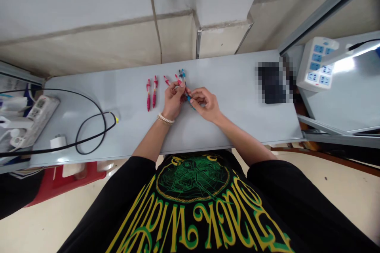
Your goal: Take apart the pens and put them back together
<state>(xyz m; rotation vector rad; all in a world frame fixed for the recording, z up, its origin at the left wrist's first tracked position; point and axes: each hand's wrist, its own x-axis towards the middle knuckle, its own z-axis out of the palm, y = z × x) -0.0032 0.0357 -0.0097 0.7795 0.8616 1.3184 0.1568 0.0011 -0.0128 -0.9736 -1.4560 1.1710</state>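
Left hand [174,101], beaded bracelet [165,118] on its wrist, and right hand [206,104]: both closed in a fingertip pinch on a blue pen [189,99], held over the grey table [237,99]; just beyond the fingers, further pens [178,79]; left of these, two red pens [151,94] side by side; far left, black cable [89,142] and power strip [38,120]; far right, blurred dark object [271,83] and second power strip [316,63].

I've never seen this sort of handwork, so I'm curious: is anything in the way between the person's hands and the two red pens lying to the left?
Nothing visible stands between the left hand and the two red pens; only the grey table top lies there. The right hand has the left hand in its path.
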